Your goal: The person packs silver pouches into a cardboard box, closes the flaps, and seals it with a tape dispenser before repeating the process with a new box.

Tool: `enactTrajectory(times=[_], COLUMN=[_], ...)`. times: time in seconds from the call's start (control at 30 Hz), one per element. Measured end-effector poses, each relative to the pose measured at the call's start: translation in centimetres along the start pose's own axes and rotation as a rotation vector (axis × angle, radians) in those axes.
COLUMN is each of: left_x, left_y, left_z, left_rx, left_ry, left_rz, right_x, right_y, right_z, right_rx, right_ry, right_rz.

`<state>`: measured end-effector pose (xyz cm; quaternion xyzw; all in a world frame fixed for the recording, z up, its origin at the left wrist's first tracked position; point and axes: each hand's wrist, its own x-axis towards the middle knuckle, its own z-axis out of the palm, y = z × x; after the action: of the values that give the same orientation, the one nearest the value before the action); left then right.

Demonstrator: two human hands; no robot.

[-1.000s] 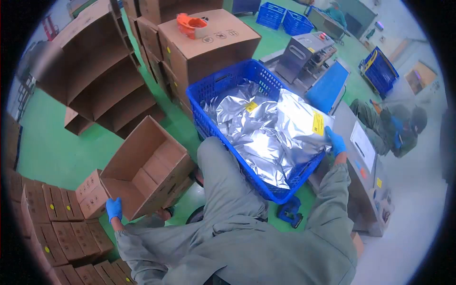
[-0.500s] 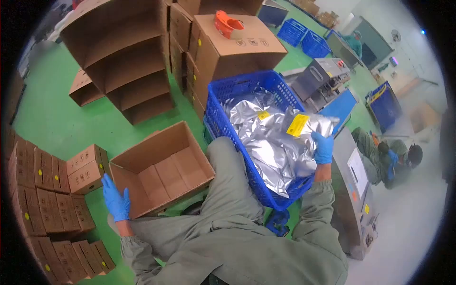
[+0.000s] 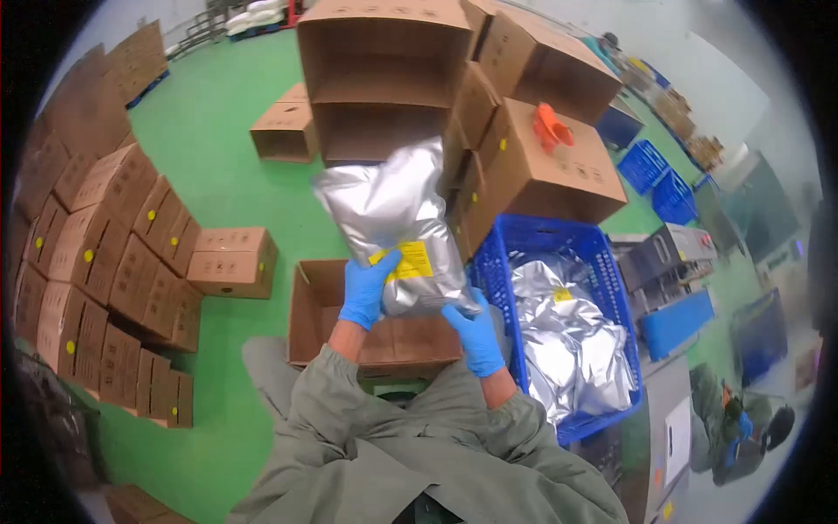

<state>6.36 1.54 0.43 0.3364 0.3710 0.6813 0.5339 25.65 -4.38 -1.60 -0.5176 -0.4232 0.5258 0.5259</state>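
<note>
Both of my hands, in blue gloves, hold up a silver foil bag with a yellow label. My left hand grips its lower left side, thumb over the label's edge. At the lower right corner, my right hand has its fingers closed on the foil. Beneath the bag stands an open cardboard box by my knees, partly hidden by the bag and my arms. To the right, a blue plastic crate holds several more silver foil bags.
Stacked cardboard boxes line the left side. Large open cartons stand ahead, and an orange tape dispenser sits on another carton. A metal machine is beyond the crate. Another person crouches at the right.
The foil bag has come out of the crate and moved left over the cardboard box. My left hand has left the box's side and taken hold of the bag. My view has turned left.
</note>
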Motion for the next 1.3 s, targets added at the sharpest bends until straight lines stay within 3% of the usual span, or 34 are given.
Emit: enactTrajectory(times=[0.03, 0.07, 0.13, 0.17, 0.2, 0.27, 0.3, 0.33, 0.43, 0.5, 0.53, 0.6, 0.67, 0.7, 0.73, 0.77, 0.8, 0.83, 0.87, 0.9, 0.93, 0.97, 1.0, 1.03, 1.07, 1.13, 1.17, 1.23, 1.3], left_x=[0.3, 0.8, 1.0, -1.5, -1.5, -3.0, -3.0, -2.3, -1.1, -0.5, -0.5, -0.8, -2.5, -4.3, -6.7, -7.1, -7.0, -7.3, -7.9, -8.1, -8.6, -8.7, -8.9, -9.3, -9.7, -10.0, -10.2, -10.3, -10.4], left_y=[0.4, -0.3, -2.4, 1.0, 2.4, 3.9, 7.1, 7.1, 9.4, 8.6, 8.0, 4.9, -0.5, -2.7, -3.9, -3.8, -4.6, -5.5, -5.1, -2.9, -1.5, -1.2, -1.1, -1.3, -1.7, -2.2, -2.3, -2.3, -2.4], left_z=[-1.5, -3.5, -6.6, -4.4, -3.9, -4.3, -4.1, -5.3, -6.2, -7.0, -7.5, -10.9, -16.3, -18.6, -19.8, -18.0, -18.4, -19.0, -17.8, -16.1, -15.0, -14.4, -13.9, -13.6, -13.7, -14.2, -14.1, -13.9, -13.8], left_rx=[0.181, 0.193, 0.751, 0.281, 0.286, 0.477, 0.579, 0.277, 0.417, 0.349, 0.273, 0.59, 1.058, 1.355, 1.612, 1.717, 1.672, 1.616, 1.594, 1.429, 1.26, 1.245, 1.501, 1.755, 1.743, 1.645, 1.638, 1.681, 1.658], left_ry=[0.097, 0.116, 0.128, 0.038, 0.035, -0.057, -0.069, -0.006, 0.055, 0.074, 0.08, 0.144, 0.221, 0.23, -0.007, -0.148, -0.282, -0.408, -0.449, -0.484, -0.505, -0.525, -0.693, -0.863, -0.882, -0.737, -0.742, -0.741, -0.727], left_rz=[-0.036, -0.04, 0.014, -0.057, -0.053, 0.107, 0.05, 0.059, 0.214, 0.245, 0.294, 0.207, -0.082, -0.269, -0.28, -0.366, -0.331, -0.309, -0.302, -0.157, -0.028, -0.025, -0.093, -0.164, -0.159, 0.034, 0.036, 0.037, 0.05], right_x=[1.7, 2.8, 3.2, 4.5, 5.8, 5.2, 3.9, 3.7, 3.1, 3.6, 3.6, 4.1, 3.6, 2.6, 1.6, 1.2, 1.2, 0.9, 0.6, 0.8, 1.6, 2.7, 3.5, 4.4, 4.2, 2.9, 2.2, 1.4, 3.0], right_y=[1.0, 1.6, 3.2, 2.9, 2.5, -2.3, -4.9, -6.5, -8.0, -6.9, -5.0, 2.0, 8.0, 9.5, 10.6, 11.3, 11.7, 10.6, 7.8, 5.8, 4.5, 2.9, 1.3, 1.6, -0.3, -0.6, -1.1, -1.6, -1.1], right_z=[0.7, 1.5, 2.3, 3.9, 5.2, 6.4, 7.8, 8.1, 10.1, 11.1, 11.5, 12.7, 12.6, 12.1, 11.3, 11.0, 10.1, 8.5, 7.4, 6.2, 3.7, 0.3, -3.6, -8.0, -12.1, -20.9, -23.2, -25.5, -26.0], right_rx=[0.009, -0.291, -0.6, -0.257, 0.089, 0.172, 0.181, 0.095, 0.069, -0.205, -0.202, 0.049, -0.462, -0.761, -1.051, -1.049, -1.047, -1.056, -0.797, -0.539, -0.562, -0.579, -0.634, -0.703, -1.055, -1.386, -1.391, -1.638, -1.676], right_ry=[-0.024, -0.008, -0.002, -0.186, -0.358, -0.502, -0.402, -0.39, -0.39, -0.273, -0.276, -0.284, -0.383, -0.532, -0.663, -0.782, -0.9, -0.855, -0.614, -0.376, -0.205, -0.037, 0.143, 0.412, 0.527, 0.41, 0.416, 0.092, 0.136], right_rz=[-0.002, -0.28, -0.531, -0.33, -0.118, 0.072, -0.145, -0.193, -0.28, -0.532, -0.517, -0.184, -0.092, 0.092, 0.306, 0.193, 0.082, 0.119, 0.113, 0.083, -0.085, -0.256, -0.375, -0.273, -0.18, 0.115, 0.118, 0.454, 0.406])
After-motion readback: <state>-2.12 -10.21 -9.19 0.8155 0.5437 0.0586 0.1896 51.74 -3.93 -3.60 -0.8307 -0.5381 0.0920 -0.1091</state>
